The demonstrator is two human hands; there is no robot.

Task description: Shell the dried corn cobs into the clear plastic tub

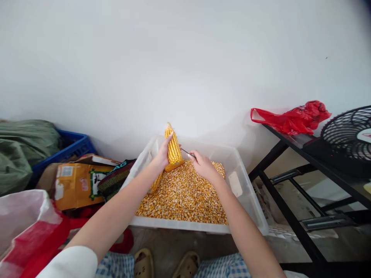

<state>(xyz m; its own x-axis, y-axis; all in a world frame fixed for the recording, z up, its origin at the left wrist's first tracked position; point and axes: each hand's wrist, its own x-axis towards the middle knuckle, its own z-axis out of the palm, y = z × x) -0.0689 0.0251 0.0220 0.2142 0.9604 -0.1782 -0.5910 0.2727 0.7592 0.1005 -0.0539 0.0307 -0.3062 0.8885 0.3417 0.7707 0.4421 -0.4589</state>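
Note:
My left hand (pixel 164 153) is wrapped round an ear of corn (pixel 173 146), which stands nearly upright with its pale tip at the top. Rows of yellow kernels cover the side facing me. In my closed right hand (pixel 203 165) is a slim dark metal tool (pixel 186 151), its thin shaft pointing at the cob's right side. Whether its tip touches the cob I cannot tell. Both hands are above a translucent plastic bin (pixel 246 185) with a thick layer of loose corn kernels (pixel 185 197). Other ears of corn (pixel 156 183) lie on the kernels below my left hand.
Left of the bin are a yellow cardboard box (pixel 78 183), a blue crate (pixel 75 144) and a red-and-white bag (pixel 31 231). At the right stands a black-framed table (pixel 290 144) with a red plastic bag (pixel 301 117) and a fan (pixel 350 133). A white wall (pixel 185 69) rises behind.

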